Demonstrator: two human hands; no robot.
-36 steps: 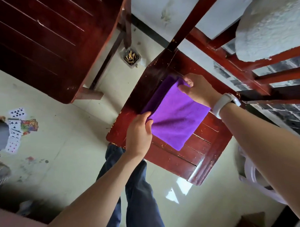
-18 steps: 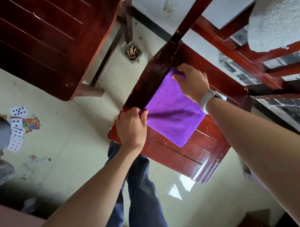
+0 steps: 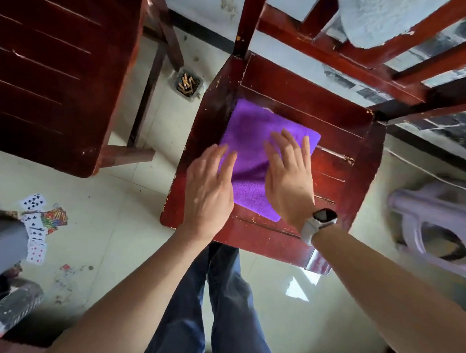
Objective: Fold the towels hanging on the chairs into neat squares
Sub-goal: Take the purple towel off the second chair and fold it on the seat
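Note:
A purple towel [image 3: 254,129], folded into a rough square, lies flat on the seat of a red-brown wooden chair [image 3: 338,143]. My left hand [image 3: 209,191] lies over its left edge with straight, spread fingers. My right hand [image 3: 289,167], with a white-strapped watch on the wrist, lies flat on the towel's right half, fingers straight and pointing away from me. Neither hand grips the cloth. A pale grey towel [image 3: 377,20] hangs over the chair's back rail at the top right.
A second dark wooden chair [image 3: 58,72] stands at the left. Between the chairs a small container of cigarette butts [image 3: 186,83] sits on the tiled floor. Playing cards [image 3: 37,222] lie at the left. A pale plastic stool [image 3: 436,225] is at the right.
Both hands let go of the towel's corners and now lie flat on it. The towel lies flatter and squarer on the seat.

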